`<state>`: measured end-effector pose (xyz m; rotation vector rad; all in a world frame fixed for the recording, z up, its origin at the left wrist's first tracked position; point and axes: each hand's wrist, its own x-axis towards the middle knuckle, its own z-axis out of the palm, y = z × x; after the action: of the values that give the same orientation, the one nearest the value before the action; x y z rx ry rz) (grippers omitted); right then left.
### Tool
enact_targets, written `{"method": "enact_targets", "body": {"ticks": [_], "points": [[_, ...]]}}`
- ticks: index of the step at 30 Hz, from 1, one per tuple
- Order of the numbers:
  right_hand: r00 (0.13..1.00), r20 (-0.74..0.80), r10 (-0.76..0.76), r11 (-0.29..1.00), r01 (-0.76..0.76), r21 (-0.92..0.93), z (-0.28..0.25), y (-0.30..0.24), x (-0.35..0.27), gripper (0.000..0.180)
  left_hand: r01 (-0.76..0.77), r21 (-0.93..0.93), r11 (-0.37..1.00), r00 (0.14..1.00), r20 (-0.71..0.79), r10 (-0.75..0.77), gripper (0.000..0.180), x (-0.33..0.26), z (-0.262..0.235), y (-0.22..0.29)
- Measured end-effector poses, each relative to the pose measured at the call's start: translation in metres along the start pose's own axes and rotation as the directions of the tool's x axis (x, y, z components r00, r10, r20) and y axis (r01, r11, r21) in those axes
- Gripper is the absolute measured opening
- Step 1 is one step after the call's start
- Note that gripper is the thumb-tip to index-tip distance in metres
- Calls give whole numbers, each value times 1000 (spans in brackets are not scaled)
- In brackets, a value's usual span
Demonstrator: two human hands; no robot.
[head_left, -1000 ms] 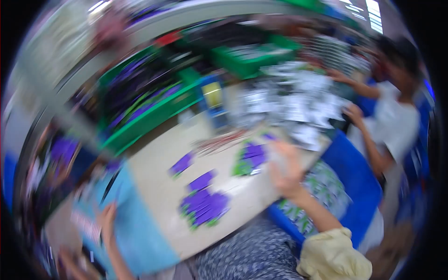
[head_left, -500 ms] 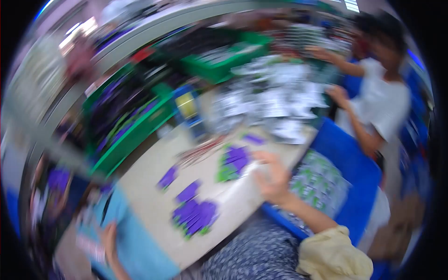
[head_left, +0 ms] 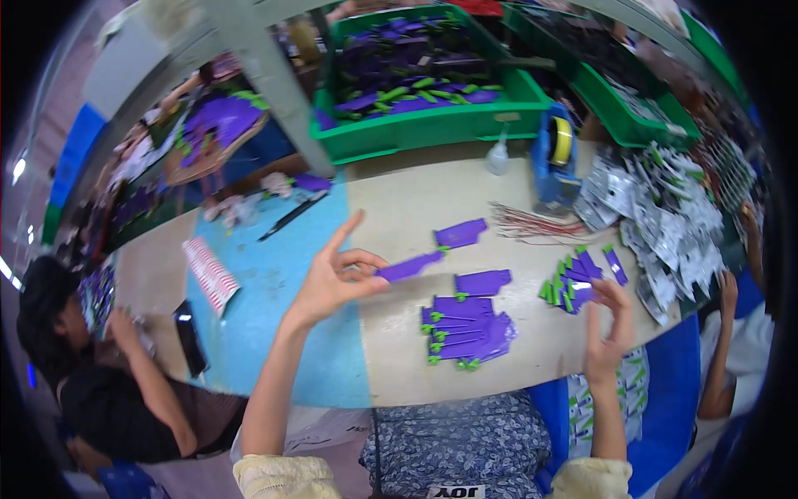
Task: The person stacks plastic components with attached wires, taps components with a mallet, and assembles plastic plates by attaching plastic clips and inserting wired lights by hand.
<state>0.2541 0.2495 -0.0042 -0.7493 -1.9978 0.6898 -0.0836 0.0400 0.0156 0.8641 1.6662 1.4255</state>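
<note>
My left hand [head_left: 332, 281] pinches one flat purple piece with a green tip [head_left: 413, 266] between thumb and fingers, its index finger stretched out. This piece is held above the table, beside another purple piece [head_left: 461, 234]. Below lie a single purple piece [head_left: 484, 283] and a fanned stack of purple pieces [head_left: 470, 330] with green ends. At the right, my right hand [head_left: 611, 337] is curved, thumb and fingers apart, with nothing visible between them. Its fingertips are by a small cluster of purple pieces with green ends [head_left: 572, 280]; whether they touch it I cannot tell.
Green bins [head_left: 440, 137] of purple and green parts stand behind. A blue tape dispenser [head_left: 555, 162], red-brown wires [head_left: 536, 223] and a heap of silver pouches [head_left: 673, 216] lie right. A blue tub [head_left: 669, 382] holds packed pieces. Co-workers sit left and right; a phone [head_left: 190, 339] lies left.
The view has swung left and steadied. My left hand now holds a purple piece over the middle of the table. My right hand is now beside the small cluster.
</note>
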Motion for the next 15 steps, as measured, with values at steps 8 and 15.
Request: {"method": "enact_targets", "body": {"ticks": [8, 15], "points": [[916, 401, -31, 997, 57, -53, 88, 14, 82, 12, -32, 22, 999, 980, 198, 27, 63, 58, 102, -28], [859, 487, -157, 937, 286, -202, 118, 27, 92, 5, -206, 185, 961, 972, 155, 178, 49, 47, 97, -30]]}}
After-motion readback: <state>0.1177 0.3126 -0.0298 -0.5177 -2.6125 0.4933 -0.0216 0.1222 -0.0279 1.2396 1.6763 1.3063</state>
